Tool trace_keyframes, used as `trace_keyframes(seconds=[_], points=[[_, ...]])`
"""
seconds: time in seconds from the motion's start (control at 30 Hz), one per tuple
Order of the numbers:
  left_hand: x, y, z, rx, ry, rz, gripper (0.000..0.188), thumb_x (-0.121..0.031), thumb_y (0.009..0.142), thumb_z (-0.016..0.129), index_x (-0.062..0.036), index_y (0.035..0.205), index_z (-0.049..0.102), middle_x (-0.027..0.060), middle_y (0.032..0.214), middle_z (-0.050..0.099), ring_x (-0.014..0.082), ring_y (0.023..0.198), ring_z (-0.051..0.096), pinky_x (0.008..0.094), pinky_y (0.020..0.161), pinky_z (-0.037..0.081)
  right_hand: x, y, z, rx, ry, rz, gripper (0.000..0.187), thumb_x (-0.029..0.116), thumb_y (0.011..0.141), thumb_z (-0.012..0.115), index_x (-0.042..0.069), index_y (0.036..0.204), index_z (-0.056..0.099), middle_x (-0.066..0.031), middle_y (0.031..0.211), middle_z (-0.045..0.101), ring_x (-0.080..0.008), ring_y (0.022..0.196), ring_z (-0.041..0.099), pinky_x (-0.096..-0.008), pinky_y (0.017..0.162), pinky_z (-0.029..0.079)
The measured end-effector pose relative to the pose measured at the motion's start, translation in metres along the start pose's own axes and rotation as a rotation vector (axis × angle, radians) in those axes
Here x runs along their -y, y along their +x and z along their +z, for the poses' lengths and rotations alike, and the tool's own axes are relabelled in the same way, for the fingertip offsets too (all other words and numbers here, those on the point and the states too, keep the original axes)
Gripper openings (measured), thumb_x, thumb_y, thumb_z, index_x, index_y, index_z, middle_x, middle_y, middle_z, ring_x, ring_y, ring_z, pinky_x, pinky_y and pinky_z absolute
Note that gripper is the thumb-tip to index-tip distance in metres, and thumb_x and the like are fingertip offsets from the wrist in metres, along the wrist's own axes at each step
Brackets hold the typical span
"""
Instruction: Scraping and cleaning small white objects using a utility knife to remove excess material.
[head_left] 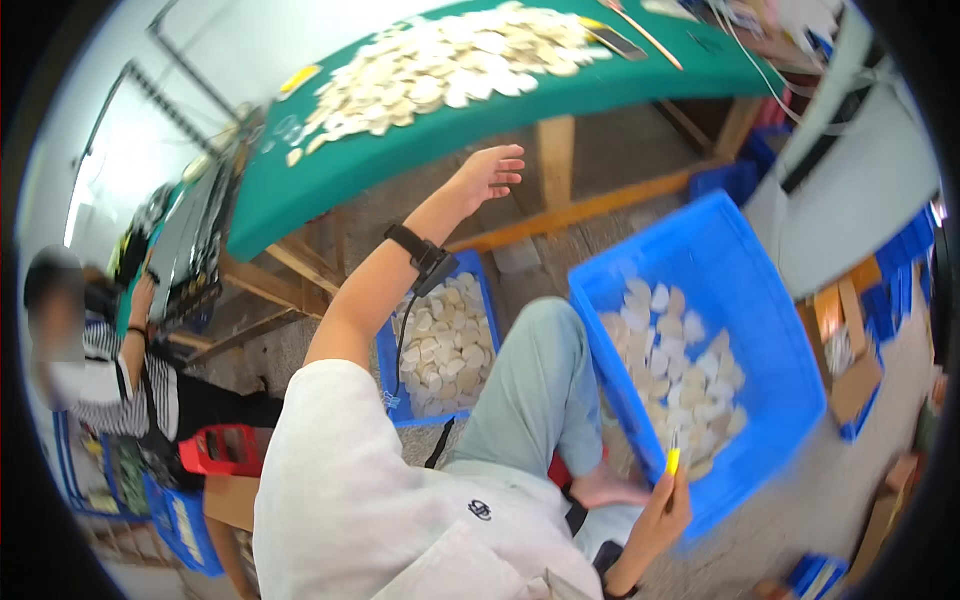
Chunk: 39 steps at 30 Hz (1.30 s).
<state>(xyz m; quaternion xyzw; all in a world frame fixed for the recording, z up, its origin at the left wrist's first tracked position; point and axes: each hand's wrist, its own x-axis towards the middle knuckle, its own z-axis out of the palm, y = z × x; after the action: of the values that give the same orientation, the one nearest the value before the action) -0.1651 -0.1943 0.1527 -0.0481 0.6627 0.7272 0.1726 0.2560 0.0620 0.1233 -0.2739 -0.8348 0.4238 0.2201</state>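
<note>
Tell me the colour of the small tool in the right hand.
Yellow. The small tool sticks up from the right hand beside the blue crate; the head view shows it.

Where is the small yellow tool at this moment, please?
In the head view, the small yellow tool is at lower right, in the right hand, beside the near wall of the large blue crate.

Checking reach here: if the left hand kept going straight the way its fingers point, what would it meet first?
Probably the front edge of the green-covered table: the left hand, fingers spread and empty, points up toward it. Depth is unclear, so it might pass beneath.
</note>
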Motion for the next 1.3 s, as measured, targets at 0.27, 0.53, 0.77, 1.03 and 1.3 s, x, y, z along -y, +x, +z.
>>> trace_keyframes(seconds=[0.27, 0.53, 0.77, 1.03, 1.3], points=[[0.072, -0.048, 0.174, 0.648, 0.857, 0.394, 0.036, -0.033, 0.088, 0.053, -0.0085, 0.113, 0.057, 0.0051, 0.106, 0.056, 0.0145, 0.088, 0.053, 0.0268, 0.075, 0.043, -0.055, 0.025, -0.019, -0.212, 0.072, 0.213, 0.025, 0.013, 0.087, 0.058, -0.005, 0.104, 0.060, -0.0083, 0.073, 0.058, -0.0091, 0.062, 0.046, -0.0244, 0.054, 0.038], [0.208, -0.031, 0.338, 1.181, 1.484, 0.770, 0.032, -0.028, 0.084, 0.053, -0.0056, 0.106, 0.060, 0.0178, 0.101, 0.060, 0.0326, 0.098, 0.055, 0.0413, 0.086, 0.043, -0.113, 0.018, -0.021, -0.262, 0.351, 0.277, 0.024, 0.014, 0.087, 0.059, -0.002, 0.104, 0.062, 0.0002, 0.069, 0.056, -0.0041, 0.058, 0.041, -0.0193, 0.050, 0.032], [0.343, 0.006, 0.386, 1.162, 1.727, 0.540, 0.050, -0.032, 0.077, 0.057, -0.0035, 0.118, 0.050, 0.0230, 0.115, 0.053, 0.0376, 0.105, 0.052, 0.0421, 0.088, 0.043, -0.116, 0.019, -0.016, -0.168, 0.485, 0.236, 0.026, 0.014, 0.083, 0.062, 0.001, 0.106, 0.063, -0.0083, 0.077, 0.064, -0.0105, 0.061, 0.052, -0.0225, 0.056, 0.042], [0.351, -0.038, 0.389, 0.953, 1.844, 0.382, 0.049, -0.023, 0.068, 0.068, -0.0004, 0.109, 0.054, 0.0207, 0.107, 0.058, 0.0356, 0.101, 0.055, 0.0406, 0.085, 0.047, -0.128, 0.009, -0.026, -0.166, 0.563, 0.253, 0.026, 0.014, 0.085, 0.062, -0.002, 0.105, 0.062, -0.0015, 0.072, 0.056, -0.0058, 0.061, 0.045, -0.0202, 0.053, 0.036], [0.220, -0.090, 0.395, 1.243, 1.229, 0.219, 0.033, -0.024, 0.071, 0.072, -0.0002, 0.087, 0.057, 0.0088, 0.079, 0.062, 0.0156, 0.069, 0.061, 0.0279, 0.057, 0.047, -0.122, 0.009, -0.030, -0.361, 0.831, 0.298, 0.033, 0.007, 0.080, 0.066, -0.001, 0.111, 0.059, -0.0029, 0.088, 0.062, -0.0089, 0.072, 0.055, -0.0217, 0.065, 0.044]])
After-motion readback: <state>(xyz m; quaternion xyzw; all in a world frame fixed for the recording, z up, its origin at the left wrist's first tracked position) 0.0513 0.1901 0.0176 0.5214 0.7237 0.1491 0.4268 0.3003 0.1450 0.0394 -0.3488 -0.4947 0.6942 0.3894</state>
